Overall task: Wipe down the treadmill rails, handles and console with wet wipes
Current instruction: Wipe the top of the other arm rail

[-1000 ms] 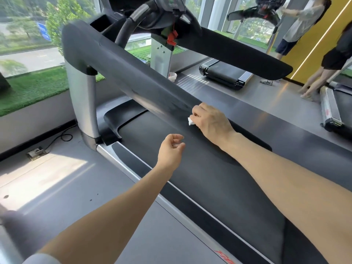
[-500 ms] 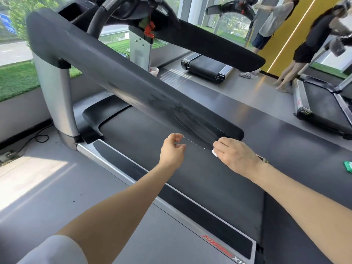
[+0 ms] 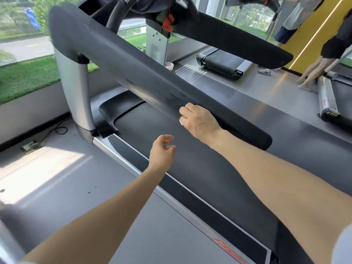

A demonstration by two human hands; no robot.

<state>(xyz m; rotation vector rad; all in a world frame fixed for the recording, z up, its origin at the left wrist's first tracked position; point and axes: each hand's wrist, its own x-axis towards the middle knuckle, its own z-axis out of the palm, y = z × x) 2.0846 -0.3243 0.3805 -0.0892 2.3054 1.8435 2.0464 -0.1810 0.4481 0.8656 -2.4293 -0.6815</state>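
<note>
Right hand curled around a white wet wipe, pressing it on the near left rail. Left hand loose-fingered, holding nothing, above belt.

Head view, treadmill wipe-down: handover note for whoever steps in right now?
Right hand: holds a white wet wipe, mostly hidden under the palm, pressed against the near side rail, toward its free end.
Left hand: empty, fingers loosely curled, hovering over the belt, touching nothing.
Done: streaks on the near rail beside the right hand suggest that part has been wiped.
Left: the rest of the near rail, the far side rail, the curved handles and the console, which is mostly out of frame at the top.
</note>
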